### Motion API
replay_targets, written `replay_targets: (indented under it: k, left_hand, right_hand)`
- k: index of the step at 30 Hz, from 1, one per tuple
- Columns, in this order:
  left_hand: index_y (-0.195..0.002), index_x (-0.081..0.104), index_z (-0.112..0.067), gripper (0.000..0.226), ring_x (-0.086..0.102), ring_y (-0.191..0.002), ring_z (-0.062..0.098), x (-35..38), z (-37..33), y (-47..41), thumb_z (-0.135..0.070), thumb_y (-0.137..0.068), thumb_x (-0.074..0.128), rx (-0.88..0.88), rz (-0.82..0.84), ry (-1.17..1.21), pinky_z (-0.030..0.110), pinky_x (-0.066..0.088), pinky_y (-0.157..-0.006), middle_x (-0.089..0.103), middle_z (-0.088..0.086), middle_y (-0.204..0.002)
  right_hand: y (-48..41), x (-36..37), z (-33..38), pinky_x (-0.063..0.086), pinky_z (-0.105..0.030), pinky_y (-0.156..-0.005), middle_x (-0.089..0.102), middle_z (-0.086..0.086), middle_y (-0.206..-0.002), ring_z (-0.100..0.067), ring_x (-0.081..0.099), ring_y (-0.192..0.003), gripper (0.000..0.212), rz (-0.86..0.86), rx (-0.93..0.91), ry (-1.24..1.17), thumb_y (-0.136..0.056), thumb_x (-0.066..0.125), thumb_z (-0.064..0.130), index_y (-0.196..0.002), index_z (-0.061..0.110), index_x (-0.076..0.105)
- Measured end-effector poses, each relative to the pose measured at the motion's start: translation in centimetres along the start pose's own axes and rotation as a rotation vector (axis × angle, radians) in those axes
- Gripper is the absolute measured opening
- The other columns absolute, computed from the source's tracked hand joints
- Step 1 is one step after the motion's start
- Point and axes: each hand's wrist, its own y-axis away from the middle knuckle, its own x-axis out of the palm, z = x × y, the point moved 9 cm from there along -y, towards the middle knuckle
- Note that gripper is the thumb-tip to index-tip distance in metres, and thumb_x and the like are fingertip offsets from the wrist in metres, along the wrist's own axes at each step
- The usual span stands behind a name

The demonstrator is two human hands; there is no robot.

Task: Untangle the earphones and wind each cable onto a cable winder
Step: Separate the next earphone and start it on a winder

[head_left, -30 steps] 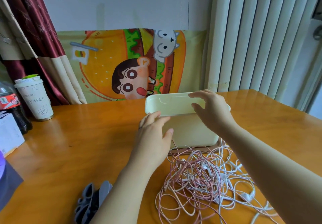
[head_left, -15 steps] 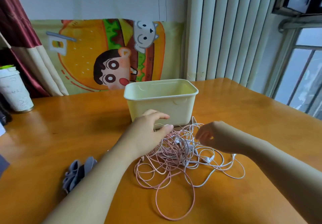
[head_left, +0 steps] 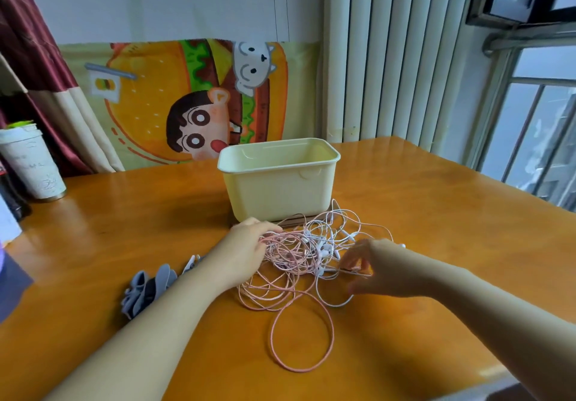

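A tangle of pink and white earphone cables lies on the wooden table, in front of a cream plastic box. One long pink loop trails toward me. My left hand is at the tangle's left edge, its fingers curled into the pink strands. My right hand is at the tangle's right side, thumb and fingers pinching a cable. A heap of grey cable winders lies left of my left forearm, partly hidden by it.
A white paper cup and a dark bottle stand at the table's far left. A cartoon burger cloth hangs behind the box. Vertical blinds and a window are on the right. The table's right corner is near my right arm.
Both hands came down from the cream box to the cable tangle. My left hand now grips its left edge and my right hand has closed on a strand at the right.
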Motion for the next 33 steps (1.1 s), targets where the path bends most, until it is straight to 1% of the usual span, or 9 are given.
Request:
replay_targets:
  k: [3, 5, 8, 12, 17, 23, 28, 31, 33]
  left_hand:
    - [-0.123, 0.062, -0.020, 0.035, 0.051, -0.109, 0.009, -2.1, 0.6, -0.1, -0.004, -0.099, 0.043, -0.024, -0.169, 0.146, 0.012, 0.034, -0.084, 0.058, -0.003, -0.123]
    - [-0.118, 0.064, -0.016, 0.031, 0.056, -0.109, 0.015, -4.0, 1.5, 0.1, -0.004, -0.100, 0.042, -0.079, -0.306, 0.298, 0.008, 0.039, -0.079, 0.064, -0.001, -0.115]
    - [-0.114, 0.062, -0.018, 0.028, 0.058, -0.101, 0.036, -6.0, 3.5, 0.5, -0.011, -0.103, 0.038, -0.208, -0.434, 0.541, 0.036, 0.049, -0.086, 0.063, 0.010, -0.103]
    - [-0.104, 0.058, -0.021, 0.024, 0.045, -0.062, 0.013, -7.1, 6.1, 0.8, -0.017, -0.106, 0.034, -0.350, -0.540, 0.794, 0.028, 0.042, -0.058, 0.061, 0.001, -0.110]
    - [-0.105, 0.060, -0.017, 0.024, 0.040, -0.058, 0.011, -6.1, 8.1, 1.0, -0.021, -0.106, 0.036, -0.457, -0.588, 0.991, 0.025, 0.036, -0.054, 0.060, 0.004, -0.115]
    - [-0.127, 0.056, -0.020, 0.034, 0.051, -0.078, 0.015, -4.5, 7.1, 0.4, -0.007, -0.099, 0.042, -0.458, -0.249, 0.574, 0.027, 0.043, -0.065, 0.058, -0.002, -0.107]
    - [-0.143, 0.043, -0.028, 0.049, 0.049, -0.121, 0.019, -3.6, 5.7, 0.8, -0.018, -0.095, 0.046, -0.462, 0.099, 0.161, 0.036, 0.043, -0.100, 0.041, 0.002, -0.144]
    - [-0.146, 0.037, -0.031, 0.053, 0.022, -0.142, 0.028, -5.4, 3.0, 0.5, -0.021, -0.096, 0.049, -0.397, 0.005, 0.003, 0.044, 0.027, -0.114, 0.025, 0.001, -0.156]
    - [-0.143, 0.041, -0.032, 0.052, 0.032, -0.135, 0.021, -6.8, -0.7, -0.1, -0.020, -0.095, 0.054, -0.225, -0.102, 0.084, 0.037, 0.035, -0.110, 0.031, -0.006, -0.152]
  right_hand:
    - [-0.4, 1.0, 0.1, 0.029, -0.012, -0.060, 0.051, 0.010, -0.109, -0.008, 0.052, -0.098, 0.032, -0.021, 0.005, 0.106, -0.087, 0.062, 0.044, -0.116, 0.030, 0.062]
    - [-0.8, 0.8, -0.6, 0.039, -0.019, -0.061, 0.052, 0.012, -0.095, -0.010, 0.055, -0.090, 0.015, -0.086, 0.025, 0.073, -0.089, 0.060, 0.039, -0.099, 0.030, 0.066]
    - [-1.1, -1.5, -3.1, 0.045, -0.021, -0.062, 0.058, 0.013, -0.077, -0.010, 0.056, -0.072, 0.011, -0.262, 0.124, -0.089, -0.091, 0.059, 0.028, -0.084, 0.025, 0.066]
    - [0.1, -6.0, -6.2, 0.044, -0.030, -0.058, 0.059, 0.001, -0.058, -0.018, 0.053, -0.056, 0.021, -0.574, 0.237, -0.675, -0.095, 0.054, 0.016, -0.075, 0.010, 0.060]
    - [1.0, -8.3, -7.3, 0.048, -0.041, -0.068, 0.053, -0.006, -0.062, -0.025, 0.057, -0.061, 0.016, -0.791, 0.282, -0.995, -0.098, 0.049, 0.018, -0.084, 0.013, 0.055]
    - [0.9, -8.9, -5.4, 0.047, -0.042, -0.072, 0.050, -0.005, -0.065, -0.022, 0.054, -0.064, 0.015, -0.777, 0.212, -1.053, -0.099, 0.046, 0.015, -0.087, 0.010, 0.054]
    - [0.6, -11.3, -2.2, 0.050, -0.038, -0.079, 0.065, -0.009, -0.081, -0.028, 0.065, -0.088, 0.024, -0.671, 0.036, -1.362, -0.101, 0.034, 0.011, -0.082, 0.012, 0.050]
    - [0.2, -13.5, -0.2, 0.051, -0.040, -0.083, 0.069, -0.010, -0.089, -0.028, 0.066, -0.095, 0.024, -0.629, -0.055, -1.402, -0.101, 0.032, 0.012, -0.083, 0.011, 0.050]
    - [0.0, -15.4, 1.2, 0.054, -0.037, -0.081, 0.069, -0.011, -0.095, -0.026, 0.066, -0.096, 0.024, -0.617, -0.120, -1.391, -0.101, 0.032, 0.014, -0.085, 0.010, 0.050]
